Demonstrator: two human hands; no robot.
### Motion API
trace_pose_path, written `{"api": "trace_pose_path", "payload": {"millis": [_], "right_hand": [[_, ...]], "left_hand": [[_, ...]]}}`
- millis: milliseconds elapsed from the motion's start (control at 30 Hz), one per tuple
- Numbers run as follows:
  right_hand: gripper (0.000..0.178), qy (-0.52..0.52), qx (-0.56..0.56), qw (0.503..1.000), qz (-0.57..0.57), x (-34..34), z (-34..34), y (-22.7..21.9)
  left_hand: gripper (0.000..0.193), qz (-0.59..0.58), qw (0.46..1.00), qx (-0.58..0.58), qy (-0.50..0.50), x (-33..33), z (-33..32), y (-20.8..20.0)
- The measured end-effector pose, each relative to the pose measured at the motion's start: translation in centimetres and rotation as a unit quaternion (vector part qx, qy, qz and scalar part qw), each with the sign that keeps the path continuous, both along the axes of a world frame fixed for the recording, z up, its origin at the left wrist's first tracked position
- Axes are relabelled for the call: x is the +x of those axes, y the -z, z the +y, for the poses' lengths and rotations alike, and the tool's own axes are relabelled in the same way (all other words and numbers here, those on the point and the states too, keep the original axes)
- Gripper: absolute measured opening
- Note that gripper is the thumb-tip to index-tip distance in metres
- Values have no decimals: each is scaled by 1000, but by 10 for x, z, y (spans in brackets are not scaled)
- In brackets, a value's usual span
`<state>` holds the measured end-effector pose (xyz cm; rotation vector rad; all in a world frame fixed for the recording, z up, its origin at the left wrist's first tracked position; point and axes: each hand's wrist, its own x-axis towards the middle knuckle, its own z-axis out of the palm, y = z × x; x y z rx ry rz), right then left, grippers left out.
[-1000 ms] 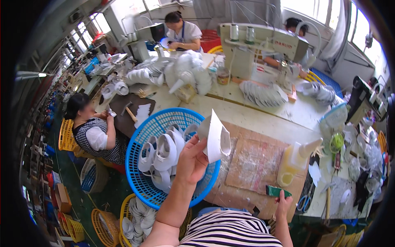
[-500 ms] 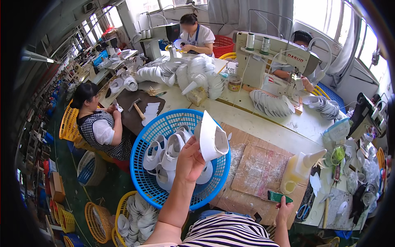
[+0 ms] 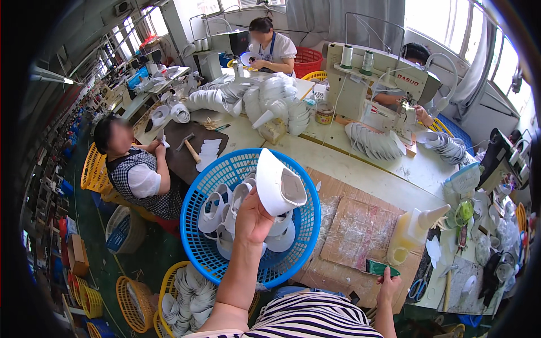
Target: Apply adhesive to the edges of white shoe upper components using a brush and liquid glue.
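Over the blue plastic basket [image 3: 313, 242], my left hand [image 3: 253, 222] is closed on a white shoe upper [image 3: 269, 188], its round opening facing right. More white shoe uppers [image 3: 214, 213] lie inside the basket under it. At the lower right, my right hand [image 3: 387, 287] grips a flat green tool [image 3: 375, 267], which looks like a glue scraper; its tip is over the cardboard [image 3: 356, 234]. Just beyond that tool stands a clear bottle of yellowish glue [image 3: 407, 232] with a long nozzle.
Blue-handled scissors [image 3: 417, 288] lie right of the cardboard. Beyond the basket are a hammer [image 3: 191, 149] and stacked white pieces [image 3: 273, 93]. A sewing machine [image 3: 360, 84] stands at the back. One person [image 3: 135, 169] sits at left, others farther back. Yellow baskets [image 3: 169, 287] stand below.
My left hand has moved slightly left and down and turned the shoe upper, so its smooth outer side shows more. The person at left has raised their head. My right hand has barely moved.
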<state>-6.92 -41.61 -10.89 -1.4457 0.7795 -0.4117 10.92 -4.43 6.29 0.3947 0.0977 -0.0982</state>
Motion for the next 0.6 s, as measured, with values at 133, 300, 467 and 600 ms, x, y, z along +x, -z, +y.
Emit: {"api": "trace_pose_path", "payload": {"millis": [133,300,467,600], "right_hand": [[18,-1,0,1000,-1,1,2,-1],[18,-2,2,1000,-5,4,4,-3],[20,-9,3,1000,3,9,5,-8],[21,-17,-3,1000,-9,12,2,-5]], "left_hand": [[32,-12,999,-32,-8,8,10,12],[33,-5,998,-64,-17,13,18,16],[32,8,996,-83,-17,18,24,20],[33,0,997,-80,-26,17,23,13]]}}
